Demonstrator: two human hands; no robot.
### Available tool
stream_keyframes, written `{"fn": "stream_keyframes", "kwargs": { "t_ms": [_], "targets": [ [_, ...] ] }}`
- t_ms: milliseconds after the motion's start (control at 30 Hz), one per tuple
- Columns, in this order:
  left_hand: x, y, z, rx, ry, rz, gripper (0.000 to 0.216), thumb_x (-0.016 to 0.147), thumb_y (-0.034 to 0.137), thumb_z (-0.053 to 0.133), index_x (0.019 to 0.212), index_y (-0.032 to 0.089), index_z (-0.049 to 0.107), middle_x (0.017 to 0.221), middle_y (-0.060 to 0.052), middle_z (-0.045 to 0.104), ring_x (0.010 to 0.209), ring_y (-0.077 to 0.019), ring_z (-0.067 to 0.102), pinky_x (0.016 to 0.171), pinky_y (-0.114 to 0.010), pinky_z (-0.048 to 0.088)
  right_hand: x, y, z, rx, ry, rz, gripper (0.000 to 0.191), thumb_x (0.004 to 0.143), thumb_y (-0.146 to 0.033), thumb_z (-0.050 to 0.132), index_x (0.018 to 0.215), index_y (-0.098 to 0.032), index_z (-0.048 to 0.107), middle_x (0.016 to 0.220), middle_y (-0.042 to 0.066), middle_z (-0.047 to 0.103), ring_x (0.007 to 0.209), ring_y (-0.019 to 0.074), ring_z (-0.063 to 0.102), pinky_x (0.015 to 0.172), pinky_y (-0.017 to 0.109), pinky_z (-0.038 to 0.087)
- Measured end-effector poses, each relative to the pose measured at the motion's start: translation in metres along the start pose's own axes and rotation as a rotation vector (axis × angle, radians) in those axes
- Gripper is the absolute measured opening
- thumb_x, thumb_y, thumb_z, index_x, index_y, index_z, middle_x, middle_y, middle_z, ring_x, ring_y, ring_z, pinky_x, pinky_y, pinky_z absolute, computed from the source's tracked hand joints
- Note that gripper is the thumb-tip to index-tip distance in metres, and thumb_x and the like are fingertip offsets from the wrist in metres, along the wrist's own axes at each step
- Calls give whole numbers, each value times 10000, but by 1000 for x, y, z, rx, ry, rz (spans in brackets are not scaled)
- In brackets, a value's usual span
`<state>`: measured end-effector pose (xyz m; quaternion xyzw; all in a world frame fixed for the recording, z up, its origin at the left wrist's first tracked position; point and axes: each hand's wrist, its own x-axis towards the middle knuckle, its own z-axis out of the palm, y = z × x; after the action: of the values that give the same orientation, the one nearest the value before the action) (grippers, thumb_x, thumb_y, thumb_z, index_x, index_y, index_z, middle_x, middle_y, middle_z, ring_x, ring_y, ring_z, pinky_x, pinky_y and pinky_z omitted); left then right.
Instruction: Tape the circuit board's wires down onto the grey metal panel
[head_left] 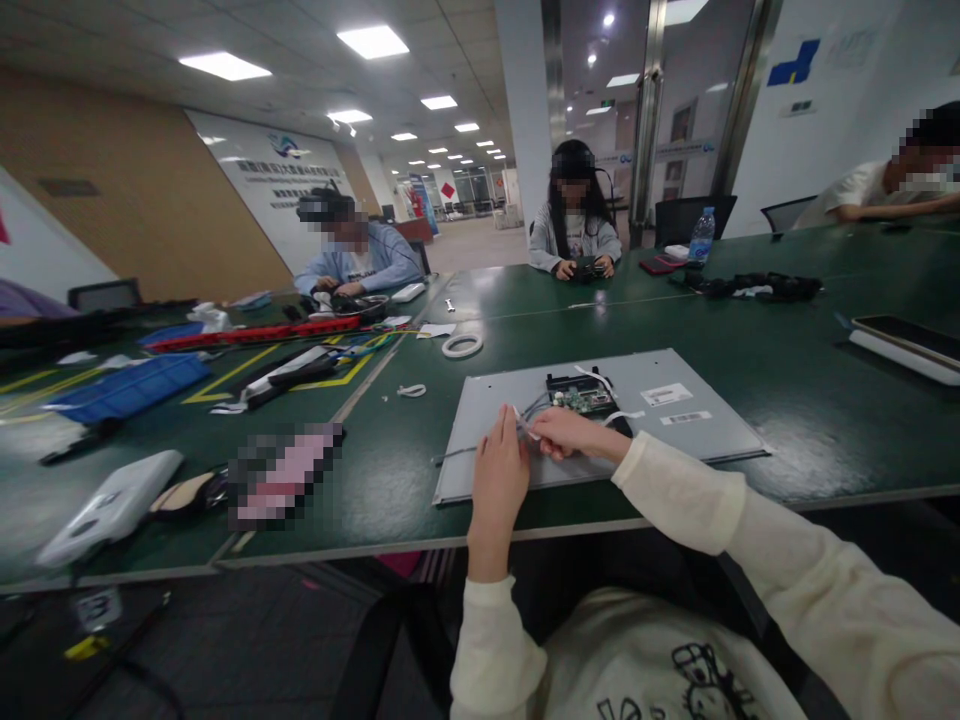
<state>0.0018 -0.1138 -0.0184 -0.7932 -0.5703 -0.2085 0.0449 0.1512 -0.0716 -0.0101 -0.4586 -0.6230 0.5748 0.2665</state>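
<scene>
A flat grey metal panel (705, 425) lies on the table in front of me, with a green circuit board (581, 400) in a black holder near its far middle. Thin grey cables (534, 402) run from the board toward my hands. My left hand (501, 465) is over the panel's left half, fingers pressed together at the end of a narrow white strip (525, 428). On the strip's other side my right hand (566, 433) pinches it, thumb and fingers closed. Another white strip (626, 416) sticks up beside the board. My fingers partly hide the cables.
A white tape roll (462, 346) and a small white loop (412, 391) lie beyond the panel's left side. Farther left are a blue tray (131, 385), a white device (112, 505) and a pink item (292, 475). Phones (911, 345) lie right. Other people sit around the table.
</scene>
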Motion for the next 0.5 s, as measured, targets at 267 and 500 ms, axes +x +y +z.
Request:
{"fn": "stream_keyframes", "kwargs": {
  "t_ms": [267,500],
  "targets": [
    [-1,3,-1,-22,65,-72,612,876,134,404,1460,67,232,1532,-246,221,1287,-302,470,970,-412,449,4,-4,3,50,102,-197,224,939,-242,413,730,-176,457,458,-70,485,336,50,439,362,147,302],
    [-1,1,-2,52,-34,35,523,898,105,347,1419,139,378,1520,-113,334,1329,-241,421,1046,-383,381,1,-10,0,-89,17,14,271,848,-173,458,580,-148,483,446,-19,515,349,52,450,328,150,237]
  ]
}}
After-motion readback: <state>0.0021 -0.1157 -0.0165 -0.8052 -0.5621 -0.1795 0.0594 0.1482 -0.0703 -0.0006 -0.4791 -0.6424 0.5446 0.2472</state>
